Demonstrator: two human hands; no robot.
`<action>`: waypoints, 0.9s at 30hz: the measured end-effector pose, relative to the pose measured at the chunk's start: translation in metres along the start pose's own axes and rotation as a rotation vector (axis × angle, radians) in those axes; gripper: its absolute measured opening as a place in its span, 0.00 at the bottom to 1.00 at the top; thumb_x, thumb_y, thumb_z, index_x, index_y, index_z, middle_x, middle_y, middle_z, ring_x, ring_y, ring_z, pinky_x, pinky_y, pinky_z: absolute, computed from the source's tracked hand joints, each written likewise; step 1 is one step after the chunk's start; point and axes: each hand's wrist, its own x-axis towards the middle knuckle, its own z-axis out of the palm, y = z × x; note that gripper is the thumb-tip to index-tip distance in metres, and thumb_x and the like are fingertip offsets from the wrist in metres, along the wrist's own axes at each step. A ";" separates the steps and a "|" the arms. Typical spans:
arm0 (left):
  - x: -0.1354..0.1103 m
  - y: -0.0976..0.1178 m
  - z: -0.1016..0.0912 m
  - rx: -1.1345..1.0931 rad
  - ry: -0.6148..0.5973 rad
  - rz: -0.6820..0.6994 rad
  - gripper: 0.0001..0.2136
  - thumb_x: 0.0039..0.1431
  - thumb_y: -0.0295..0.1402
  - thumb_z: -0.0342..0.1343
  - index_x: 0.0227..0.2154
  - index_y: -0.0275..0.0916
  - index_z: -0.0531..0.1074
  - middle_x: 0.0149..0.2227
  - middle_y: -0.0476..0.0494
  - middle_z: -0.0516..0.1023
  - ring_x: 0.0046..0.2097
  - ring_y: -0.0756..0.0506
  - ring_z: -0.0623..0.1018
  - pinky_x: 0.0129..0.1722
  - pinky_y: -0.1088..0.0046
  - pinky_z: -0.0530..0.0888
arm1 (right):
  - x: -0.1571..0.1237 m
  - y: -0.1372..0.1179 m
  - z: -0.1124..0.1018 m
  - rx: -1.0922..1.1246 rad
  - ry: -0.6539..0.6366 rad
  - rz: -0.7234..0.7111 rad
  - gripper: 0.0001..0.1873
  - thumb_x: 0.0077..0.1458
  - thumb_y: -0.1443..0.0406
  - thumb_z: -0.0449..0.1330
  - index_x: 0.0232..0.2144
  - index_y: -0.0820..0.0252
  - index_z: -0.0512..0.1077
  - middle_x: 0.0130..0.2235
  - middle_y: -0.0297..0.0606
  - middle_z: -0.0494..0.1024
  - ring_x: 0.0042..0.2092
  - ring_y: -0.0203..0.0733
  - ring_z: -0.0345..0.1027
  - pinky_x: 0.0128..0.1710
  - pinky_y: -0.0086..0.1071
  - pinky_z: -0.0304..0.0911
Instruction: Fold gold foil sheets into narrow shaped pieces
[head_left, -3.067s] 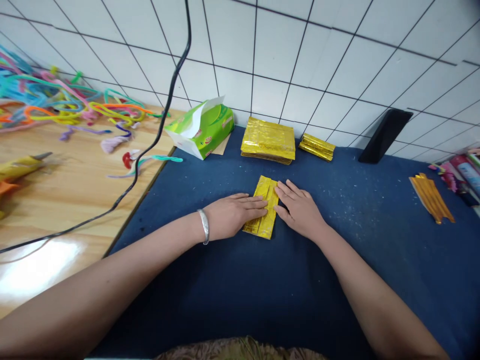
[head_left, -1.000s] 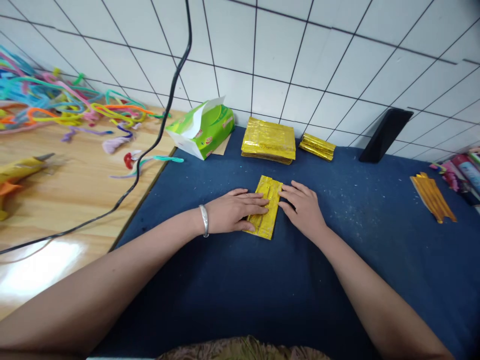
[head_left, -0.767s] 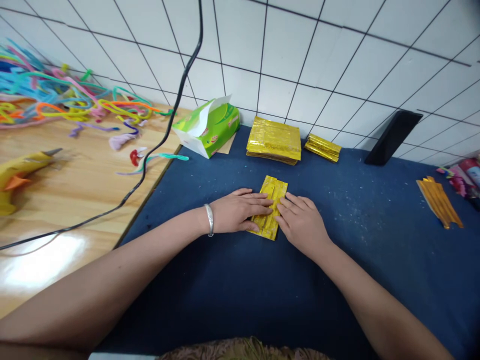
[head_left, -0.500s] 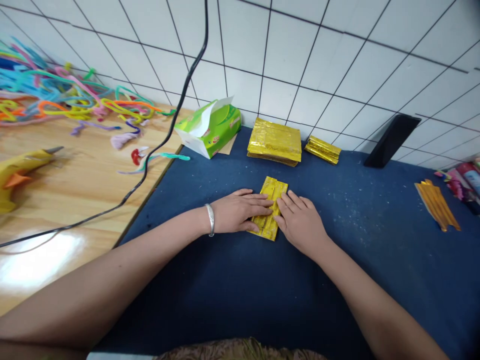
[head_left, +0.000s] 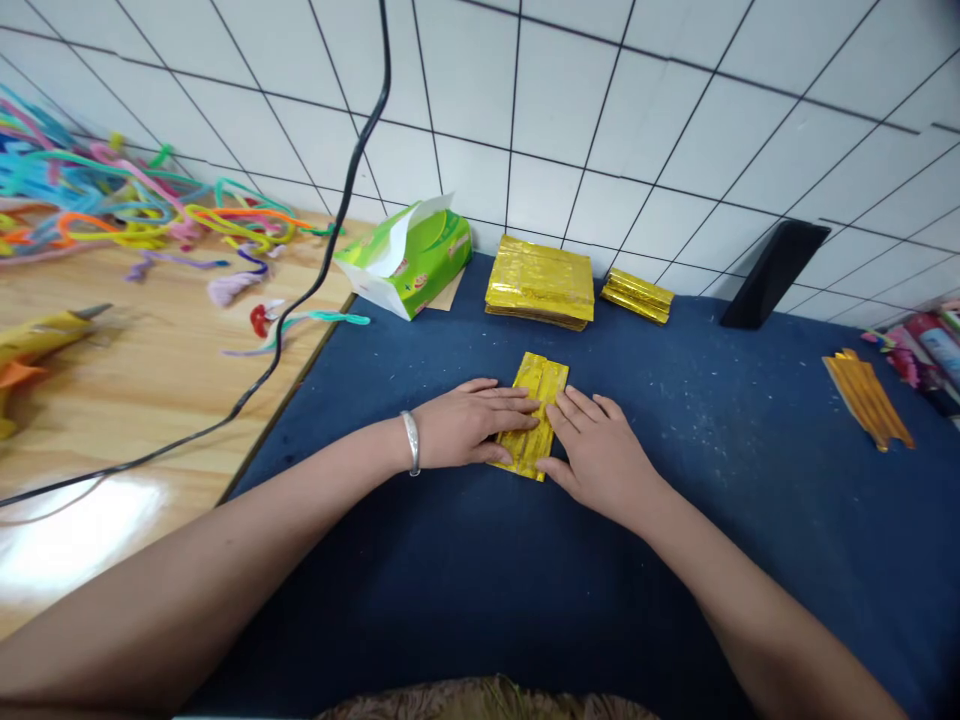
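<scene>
Head view: the folded gold paper [head_left: 534, 448] lies on the blue cloth [head_left: 450, 580] between the two hands, its middle hidden under the left fingers. The left hand [head_left: 474, 425] is palm down, fingers stretched out nearly flat, thumb held apart low on the paper; nothing is gripped. The right hand [head_left: 604, 455] has its fingers extended, thumb spread, fingertips at the paper's right edge; it grips nothing either, and how firmly it touches cannot be told.

The yellow glue gun [head_left: 37, 340] is cut off by the left side, and the fuzzy coloured stems [head_left: 142, 200] are blurred and partly out of view. Items at the right edge are cropped and hard to make out.

Compared with the first frame, the right hand sits lower, its thumb now near the paper's bottom corner, and the left thumb has spread away from the fingers. The gold stack [head_left: 540, 282] behind is unchanged.
</scene>
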 end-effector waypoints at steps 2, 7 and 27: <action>0.000 -0.001 0.001 -0.003 -0.004 -0.003 0.26 0.60 0.47 0.46 0.59 0.49 0.52 0.63 0.48 0.54 0.64 0.46 0.51 0.60 0.65 0.42 | 0.001 0.001 0.002 0.019 -0.003 0.004 0.35 0.56 0.49 0.47 0.58 0.67 0.56 0.61 0.49 0.56 0.63 0.51 0.44 0.59 0.47 0.42; 0.000 -0.003 0.000 0.009 0.012 -0.037 0.31 0.58 0.49 0.47 0.62 0.47 0.45 0.65 0.45 0.48 0.65 0.45 0.49 0.61 0.64 0.41 | 0.003 0.008 0.007 0.061 -0.005 -0.002 0.38 0.55 0.48 0.47 0.59 0.66 0.54 0.62 0.49 0.53 0.64 0.52 0.41 0.58 0.47 0.45; 0.027 -0.028 -0.005 0.131 -0.024 -0.088 0.56 0.38 0.61 0.54 0.63 0.36 0.35 0.65 0.34 0.34 0.65 0.37 0.38 0.61 0.60 0.37 | 0.020 0.036 0.018 0.152 -0.037 -0.020 0.57 0.41 0.37 0.51 0.63 0.62 0.37 0.66 0.48 0.38 0.66 0.53 0.28 0.60 0.49 0.38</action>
